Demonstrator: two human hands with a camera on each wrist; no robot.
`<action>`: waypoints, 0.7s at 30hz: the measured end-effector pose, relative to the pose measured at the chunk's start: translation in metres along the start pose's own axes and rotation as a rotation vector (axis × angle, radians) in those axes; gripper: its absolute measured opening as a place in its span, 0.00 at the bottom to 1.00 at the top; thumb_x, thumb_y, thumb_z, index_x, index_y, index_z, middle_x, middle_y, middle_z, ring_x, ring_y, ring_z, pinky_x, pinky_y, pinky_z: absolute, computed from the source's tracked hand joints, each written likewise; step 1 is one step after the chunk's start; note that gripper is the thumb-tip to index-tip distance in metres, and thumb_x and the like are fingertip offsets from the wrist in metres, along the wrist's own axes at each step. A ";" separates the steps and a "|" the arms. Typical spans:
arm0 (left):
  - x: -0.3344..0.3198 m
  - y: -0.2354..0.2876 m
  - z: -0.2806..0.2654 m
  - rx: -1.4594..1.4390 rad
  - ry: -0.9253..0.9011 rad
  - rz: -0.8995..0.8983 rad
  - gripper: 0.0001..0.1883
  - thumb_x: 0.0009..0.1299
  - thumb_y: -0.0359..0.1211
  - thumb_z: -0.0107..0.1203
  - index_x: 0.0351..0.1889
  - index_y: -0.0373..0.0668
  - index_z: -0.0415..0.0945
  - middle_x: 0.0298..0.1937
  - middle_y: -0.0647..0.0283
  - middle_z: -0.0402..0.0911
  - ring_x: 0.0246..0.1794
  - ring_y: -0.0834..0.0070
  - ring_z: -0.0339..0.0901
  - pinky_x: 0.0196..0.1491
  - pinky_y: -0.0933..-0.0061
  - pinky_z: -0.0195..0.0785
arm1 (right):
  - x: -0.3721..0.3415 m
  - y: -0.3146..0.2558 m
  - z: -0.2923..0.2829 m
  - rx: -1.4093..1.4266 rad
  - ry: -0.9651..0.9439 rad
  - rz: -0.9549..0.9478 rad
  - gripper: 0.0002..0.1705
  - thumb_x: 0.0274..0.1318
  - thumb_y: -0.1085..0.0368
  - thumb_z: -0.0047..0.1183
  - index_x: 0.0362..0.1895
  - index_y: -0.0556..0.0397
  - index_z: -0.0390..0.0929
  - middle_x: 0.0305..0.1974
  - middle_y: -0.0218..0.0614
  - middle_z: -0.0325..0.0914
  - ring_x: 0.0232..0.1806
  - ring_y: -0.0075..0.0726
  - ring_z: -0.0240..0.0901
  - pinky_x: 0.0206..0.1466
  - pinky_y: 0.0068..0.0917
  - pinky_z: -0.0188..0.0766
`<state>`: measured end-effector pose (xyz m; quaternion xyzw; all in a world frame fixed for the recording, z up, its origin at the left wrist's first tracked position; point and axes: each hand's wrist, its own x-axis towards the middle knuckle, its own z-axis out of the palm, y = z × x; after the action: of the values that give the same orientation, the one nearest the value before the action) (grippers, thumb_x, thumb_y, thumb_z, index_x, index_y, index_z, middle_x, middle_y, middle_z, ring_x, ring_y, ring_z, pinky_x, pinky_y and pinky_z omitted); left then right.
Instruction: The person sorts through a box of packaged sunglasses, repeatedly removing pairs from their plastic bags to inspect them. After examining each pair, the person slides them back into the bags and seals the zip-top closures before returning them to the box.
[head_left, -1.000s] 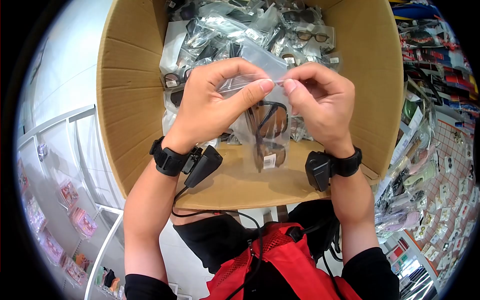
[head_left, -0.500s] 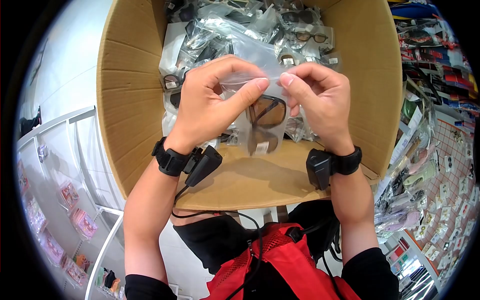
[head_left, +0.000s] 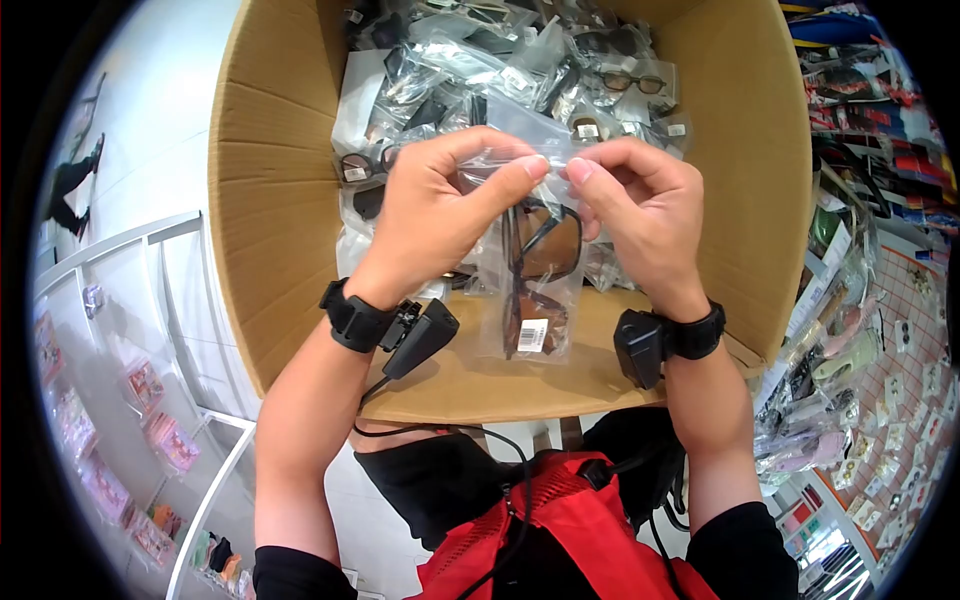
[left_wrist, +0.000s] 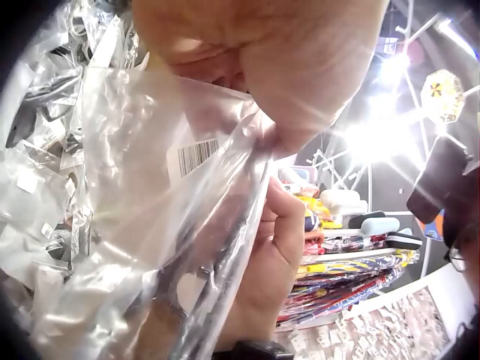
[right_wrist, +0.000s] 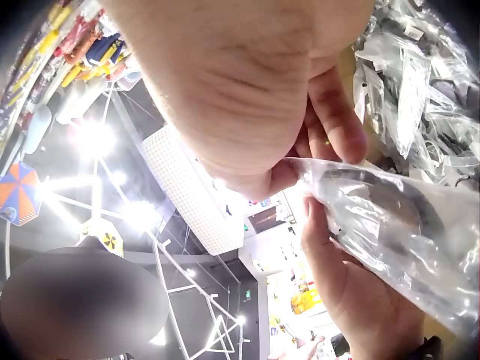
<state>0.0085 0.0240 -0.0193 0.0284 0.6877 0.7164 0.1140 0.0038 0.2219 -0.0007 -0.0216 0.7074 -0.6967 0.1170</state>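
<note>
A clear zip-top plastic bag (head_left: 495, 325) hangs between both hands, over the front of the carton. Inside it is a pair of dark-framed sunglasses (head_left: 552, 255) with brown lenses. A white barcode label (head_left: 532, 336) shows low on the bag, and a barcode sticker (left_wrist: 197, 157) also appears in the left wrist view. Thumb and forefinger of my left hand (head_left: 435, 205) pinch the bag's top edge. Close beside them, my right hand (head_left: 648, 215) pinches the same edge between thumb and forefinger. In the right wrist view the bag (right_wrist: 397, 225) stretches away from the fingertips.
Behind the hands, a large cardboard box (head_left: 745, 200) holds a heap of bagged glasses (head_left: 450, 55). Packaged goods (head_left: 850, 330) hang along the right side. At left stands a white rack (head_left: 195, 300) with pink packets. A person's legs (head_left: 75, 190) show at the far left.
The bag swung up toward the hands, then dropped to hang lower again. Both hands keep pinching its top edge. The view shifts slightly, and a walking person has come into sight at far left.
</note>
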 end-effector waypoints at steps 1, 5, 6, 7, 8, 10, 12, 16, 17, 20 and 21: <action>0.000 0.000 0.001 0.013 0.006 0.003 0.10 0.70 0.35 0.64 0.41 0.37 0.85 0.34 0.67 0.86 0.35 0.86 0.79 0.38 0.80 0.72 | 0.000 -0.001 0.001 -0.003 0.009 0.004 0.08 0.61 0.67 0.63 0.36 0.61 0.83 0.25 0.27 0.80 0.23 0.14 0.72 0.23 0.14 0.68; 0.003 -0.006 0.000 0.154 0.035 0.201 0.09 0.69 0.34 0.63 0.37 0.36 0.83 0.34 0.59 0.85 0.36 0.74 0.82 0.39 0.73 0.73 | 0.001 -0.004 0.000 -0.127 0.009 0.017 0.07 0.61 0.68 0.62 0.35 0.61 0.82 0.25 0.25 0.78 0.22 0.15 0.71 0.24 0.15 0.65; 0.003 -0.005 -0.003 0.193 0.044 0.241 0.09 0.69 0.33 0.64 0.38 0.36 0.83 0.34 0.60 0.85 0.35 0.76 0.81 0.39 0.74 0.73 | 0.001 -0.004 0.001 -0.155 0.006 0.019 0.05 0.62 0.70 0.61 0.36 0.60 0.82 0.25 0.25 0.78 0.22 0.15 0.70 0.24 0.15 0.65; 0.003 -0.005 -0.005 0.239 0.049 0.280 0.08 0.69 0.33 0.65 0.38 0.37 0.83 0.35 0.62 0.85 0.35 0.78 0.80 0.40 0.75 0.72 | 0.001 0.001 0.003 -0.120 0.008 -0.002 0.04 0.63 0.71 0.59 0.36 0.60 0.82 0.24 0.25 0.76 0.22 0.14 0.69 0.23 0.15 0.64; 0.003 -0.005 -0.006 0.228 0.054 0.268 0.09 0.69 0.34 0.64 0.38 0.37 0.83 0.34 0.60 0.85 0.35 0.76 0.80 0.39 0.75 0.72 | 0.002 0.004 0.003 -0.119 0.017 0.011 0.03 0.63 0.72 0.58 0.36 0.60 0.81 0.24 0.24 0.75 0.21 0.14 0.68 0.23 0.15 0.63; 0.004 -0.008 -0.005 0.224 0.057 0.237 0.09 0.69 0.35 0.64 0.38 0.37 0.83 0.34 0.60 0.85 0.34 0.75 0.80 0.39 0.74 0.72 | 0.003 0.004 0.005 -0.115 0.023 0.040 0.04 0.63 0.72 0.58 0.35 0.60 0.80 0.25 0.25 0.76 0.21 0.14 0.68 0.22 0.15 0.64; 0.004 -0.004 -0.004 0.176 0.031 0.164 0.10 0.71 0.36 0.63 0.38 0.37 0.83 0.35 0.61 0.84 0.34 0.77 0.79 0.38 0.75 0.71 | 0.002 0.007 0.004 -0.102 0.050 0.015 0.05 0.63 0.71 0.58 0.34 0.59 0.80 0.25 0.26 0.75 0.20 0.14 0.68 0.21 0.15 0.64; 0.001 0.001 -0.005 0.023 -0.006 0.050 0.13 0.74 0.39 0.61 0.40 0.37 0.82 0.34 0.67 0.82 0.30 0.87 0.72 0.31 0.82 0.63 | 0.001 0.011 -0.005 0.011 0.115 0.097 0.06 0.63 0.70 0.58 0.33 0.59 0.80 0.25 0.27 0.76 0.19 0.15 0.68 0.21 0.16 0.66; 0.001 -0.001 -0.005 0.024 0.005 0.041 0.13 0.74 0.39 0.60 0.40 0.37 0.82 0.34 0.68 0.81 0.30 0.88 0.71 0.31 0.83 0.62 | 0.003 0.009 -0.007 0.017 0.119 0.089 0.06 0.63 0.70 0.58 0.33 0.59 0.80 0.25 0.27 0.76 0.19 0.15 0.68 0.21 0.16 0.66; 0.002 -0.006 -0.001 0.048 0.081 0.136 0.13 0.74 0.38 0.61 0.39 0.37 0.82 0.34 0.68 0.81 0.29 0.88 0.70 0.30 0.83 0.61 | 0.007 0.008 -0.010 0.110 0.046 0.127 0.06 0.62 0.70 0.59 0.33 0.59 0.79 0.26 0.28 0.77 0.21 0.16 0.70 0.20 0.16 0.67; 0.002 -0.006 -0.002 0.051 0.076 0.134 0.13 0.74 0.38 0.61 0.39 0.37 0.82 0.34 0.68 0.81 0.29 0.88 0.70 0.30 0.83 0.61 | 0.007 0.006 -0.009 0.114 0.050 0.127 0.06 0.62 0.70 0.59 0.33 0.59 0.79 0.26 0.28 0.77 0.21 0.16 0.70 0.20 0.16 0.67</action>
<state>0.0067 0.0227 -0.0256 0.0502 0.7062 0.7052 0.0387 -0.0040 0.2295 -0.0077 0.0476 0.6692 -0.7274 0.1444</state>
